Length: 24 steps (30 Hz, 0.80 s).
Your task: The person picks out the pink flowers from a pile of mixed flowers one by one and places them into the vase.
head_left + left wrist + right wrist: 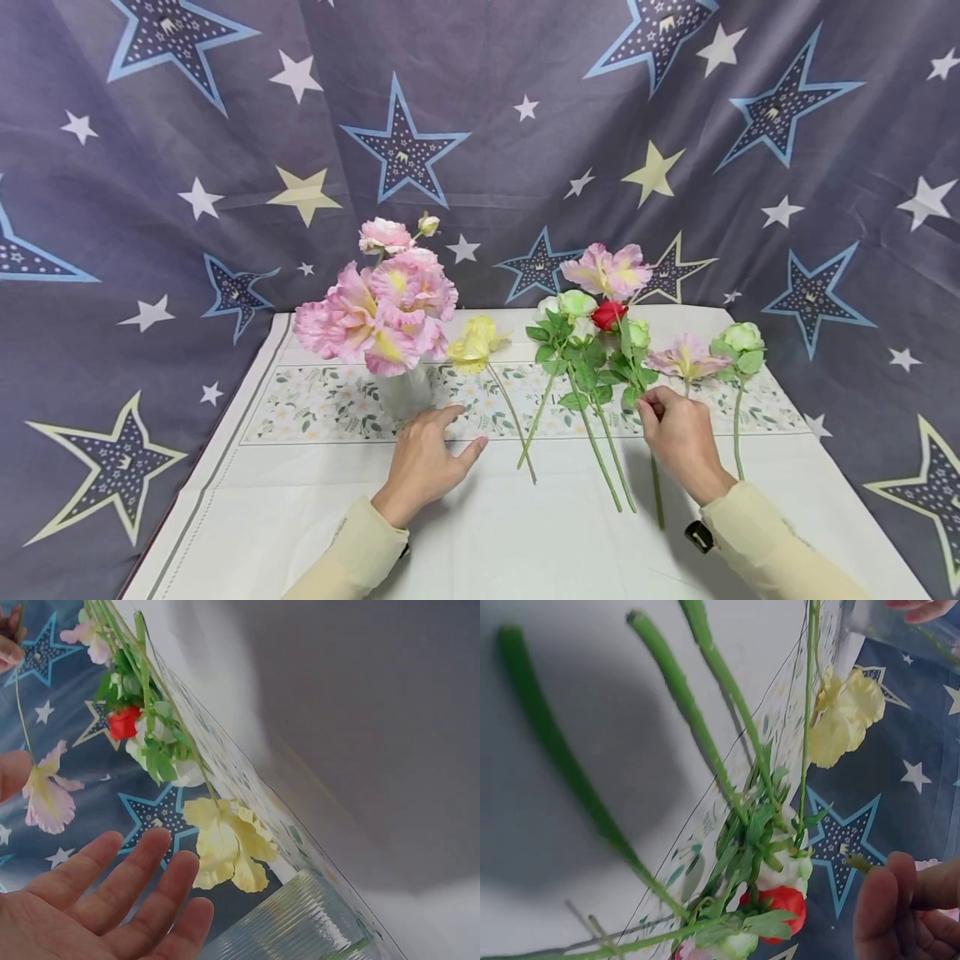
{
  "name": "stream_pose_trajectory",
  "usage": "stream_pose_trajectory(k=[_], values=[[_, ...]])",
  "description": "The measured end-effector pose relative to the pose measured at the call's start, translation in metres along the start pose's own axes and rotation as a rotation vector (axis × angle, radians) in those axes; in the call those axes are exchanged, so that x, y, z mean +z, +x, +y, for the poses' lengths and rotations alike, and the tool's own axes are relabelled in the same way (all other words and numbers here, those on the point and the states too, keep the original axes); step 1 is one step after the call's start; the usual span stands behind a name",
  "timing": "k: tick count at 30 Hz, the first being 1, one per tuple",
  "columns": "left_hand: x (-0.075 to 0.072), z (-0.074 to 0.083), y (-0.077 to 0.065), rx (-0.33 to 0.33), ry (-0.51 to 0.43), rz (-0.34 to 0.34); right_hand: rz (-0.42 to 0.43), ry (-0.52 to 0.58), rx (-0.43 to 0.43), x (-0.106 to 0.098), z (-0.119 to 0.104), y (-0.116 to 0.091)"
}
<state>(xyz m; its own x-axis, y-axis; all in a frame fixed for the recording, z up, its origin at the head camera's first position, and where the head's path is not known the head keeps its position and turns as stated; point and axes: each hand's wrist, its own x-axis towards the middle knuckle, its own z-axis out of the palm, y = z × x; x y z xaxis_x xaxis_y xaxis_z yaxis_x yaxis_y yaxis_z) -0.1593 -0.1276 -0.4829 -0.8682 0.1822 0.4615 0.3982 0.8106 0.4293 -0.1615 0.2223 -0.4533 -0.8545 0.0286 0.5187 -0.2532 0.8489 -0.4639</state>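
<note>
My right hand (678, 437) pinches the thin stem of a pink iris-like flower (609, 271), raised above the table; in the right wrist view a stem end (861, 862) pokes out from the fingertips. Beside the ribbed clear vase (405, 393) is my left hand (427, 458), fingers spread and holding nothing. Whether that hand touches the glass I cannot tell. Several pink ruffled flowers (390, 312) stand in the vase. Between the hands lie a yellow flower (474, 343), a red rose (608, 315) and white-green blooms (576, 303).
Right of my right hand lie another pink flower (688, 360) and a pale green bloom (742, 337). Long stems (596, 454) point towards the front of the white table covering (525, 533). A star-patterned curtain (487, 200) hangs behind the table.
</note>
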Motion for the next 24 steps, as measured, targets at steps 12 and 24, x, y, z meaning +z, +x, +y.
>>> stream_pose_trajectory(k=[12, 24], values=[[0.002, 0.003, -0.001, -0.029, -0.003, -0.014, 0.019, 0.060, -0.074, 0.007, -0.017, -0.010], [0.006, 0.008, 0.001, -0.046, -0.018, -0.034, 0.050, 0.125, -0.154, 0.014, -0.033, -0.020]])
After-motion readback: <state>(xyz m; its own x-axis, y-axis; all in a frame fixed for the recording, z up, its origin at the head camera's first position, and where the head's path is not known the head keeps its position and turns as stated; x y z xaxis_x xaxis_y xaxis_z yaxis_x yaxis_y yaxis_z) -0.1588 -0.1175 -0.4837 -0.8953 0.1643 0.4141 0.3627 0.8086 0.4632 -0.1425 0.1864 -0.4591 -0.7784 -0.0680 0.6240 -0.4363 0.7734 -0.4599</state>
